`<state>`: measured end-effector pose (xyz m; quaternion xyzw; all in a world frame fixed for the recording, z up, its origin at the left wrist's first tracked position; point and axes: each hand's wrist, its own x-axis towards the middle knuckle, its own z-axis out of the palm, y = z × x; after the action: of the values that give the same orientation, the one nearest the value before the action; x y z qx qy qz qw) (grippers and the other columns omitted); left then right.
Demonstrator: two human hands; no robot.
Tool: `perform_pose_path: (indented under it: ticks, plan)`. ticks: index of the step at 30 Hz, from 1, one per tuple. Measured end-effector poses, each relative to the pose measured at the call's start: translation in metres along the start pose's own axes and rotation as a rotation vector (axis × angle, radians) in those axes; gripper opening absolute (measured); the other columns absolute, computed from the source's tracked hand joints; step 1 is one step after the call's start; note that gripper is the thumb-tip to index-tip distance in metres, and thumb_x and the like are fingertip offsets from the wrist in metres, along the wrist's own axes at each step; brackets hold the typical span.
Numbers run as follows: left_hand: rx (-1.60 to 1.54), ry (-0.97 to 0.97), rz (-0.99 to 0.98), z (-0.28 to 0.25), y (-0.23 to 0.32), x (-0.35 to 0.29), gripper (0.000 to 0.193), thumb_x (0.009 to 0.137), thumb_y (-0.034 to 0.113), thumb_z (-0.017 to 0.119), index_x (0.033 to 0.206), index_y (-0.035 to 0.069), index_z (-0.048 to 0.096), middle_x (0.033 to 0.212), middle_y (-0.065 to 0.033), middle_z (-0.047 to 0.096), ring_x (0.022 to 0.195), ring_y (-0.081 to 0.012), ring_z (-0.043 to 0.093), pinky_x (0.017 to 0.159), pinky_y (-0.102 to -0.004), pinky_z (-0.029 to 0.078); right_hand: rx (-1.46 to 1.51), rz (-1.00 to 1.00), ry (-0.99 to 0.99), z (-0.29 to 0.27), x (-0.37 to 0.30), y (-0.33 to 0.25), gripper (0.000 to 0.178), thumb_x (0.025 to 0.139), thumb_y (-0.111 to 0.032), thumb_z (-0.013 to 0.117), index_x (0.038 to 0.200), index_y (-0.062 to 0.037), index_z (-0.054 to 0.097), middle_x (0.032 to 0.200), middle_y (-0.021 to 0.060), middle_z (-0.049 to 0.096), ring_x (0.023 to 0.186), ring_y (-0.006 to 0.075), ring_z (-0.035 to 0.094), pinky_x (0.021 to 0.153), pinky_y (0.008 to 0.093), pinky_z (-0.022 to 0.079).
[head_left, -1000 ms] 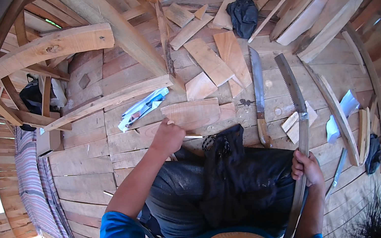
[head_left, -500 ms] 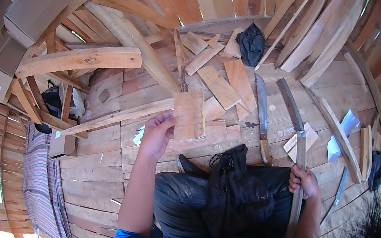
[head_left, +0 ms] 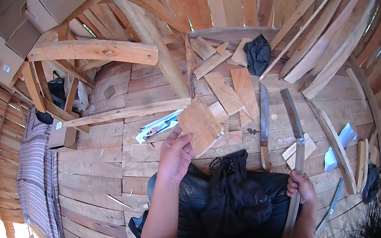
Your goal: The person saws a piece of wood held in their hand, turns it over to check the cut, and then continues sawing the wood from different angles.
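In the left hand [head_left: 175, 155], now lifted, a wood piece [head_left: 200, 125].

Left hand [head_left: 175, 155] lifts board [head_left: 200, 125], right hand [head_left: 301, 186] grips saw [head_left: 293, 125]

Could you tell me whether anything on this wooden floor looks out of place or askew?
Mostly scatter: offcut boards lie at odd angles beyond the knees, a long knife lies bare among them, and crumpled paper sits by the left hand, which holds a board. The right hand grips a saw.
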<state>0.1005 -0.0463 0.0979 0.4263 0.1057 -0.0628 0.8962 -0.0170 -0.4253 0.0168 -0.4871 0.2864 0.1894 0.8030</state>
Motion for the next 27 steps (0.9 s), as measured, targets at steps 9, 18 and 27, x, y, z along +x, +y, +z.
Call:
perform_pose_path:
  ticks: [9,18,27]
  plan:
    - [0.070,0.015,0.179,0.024,0.018,-0.025,0.048,0.086,-0.003,0.067,0.128,-0.001,0.044,0.101,-0.0150,0.070,0.092,-0.0169,0.068,0.080,-0.0277,0.053,0.013,0.009,0.007,0.000,0.001,0.000,0.023,0.095,-0.023,0.061,0.082,-0.0098,0.048,0.056,-0.0027,0.035,0.044,0.0094,0.036,0.040,0.0281,0.034]
    - [0.134,-0.004,0.400,0.032,0.020,-0.042,0.058,0.085,-0.005,0.068,0.133,0.002,0.036,0.109,-0.0176,0.068,0.100,-0.0173,0.066,0.087,-0.0265,0.050,0.026,0.006,0.009,0.001,0.002,-0.001,0.024,0.094,-0.022,0.062,0.080,-0.0109,0.046,0.056,-0.0027,0.035,0.044,0.0092,0.037,0.039,0.0285,0.034]
    - [0.102,0.018,0.481,0.046,0.014,-0.052,0.065,0.084,-0.008,0.068,0.138,0.001,0.033,0.125,-0.0159,0.060,0.112,-0.0185,0.061,0.096,-0.0296,0.048,-0.024,-0.021,0.050,0.003,-0.001,-0.002,0.025,0.094,-0.021,0.063,0.079,-0.0116,0.045,0.056,-0.0030,0.036,0.043,0.0086,0.037,0.039,0.0278,0.034]
